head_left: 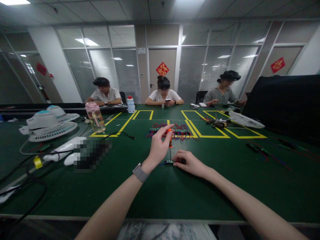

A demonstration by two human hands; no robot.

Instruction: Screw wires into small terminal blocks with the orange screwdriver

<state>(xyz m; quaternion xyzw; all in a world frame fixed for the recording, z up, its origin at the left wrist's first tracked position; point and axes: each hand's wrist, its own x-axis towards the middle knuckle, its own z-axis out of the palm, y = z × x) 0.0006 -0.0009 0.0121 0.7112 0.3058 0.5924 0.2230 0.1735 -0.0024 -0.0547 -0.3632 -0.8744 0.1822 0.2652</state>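
From my seat at the feed, my left hand (160, 146) was raised just above the table (175, 196), its fingers (166, 128) pinching the orange handle of a small screwdriver (170, 137). The tool stood nearly upright, with its long axis running straight down from the fingertips. Its thin shaft dropped to a little board (168, 162) lying flat on the green surface, directly under that hand. I read the tip as touching the board, though it was too small in the view to be sure.

My right hand (191, 163) lay low on the table just to the right of the board. Its fingers (178, 156) were drawn together over the near end, holding it down. The board's long side ran left to right, across the upright shaft. So the left hand was above the board and the right hand beside it, and both were close together at the table's middle.

Farther back, well apart from both hands, lay a heap of red and blue wires (181, 132). A pink bottle (95, 117) stood off to the left.
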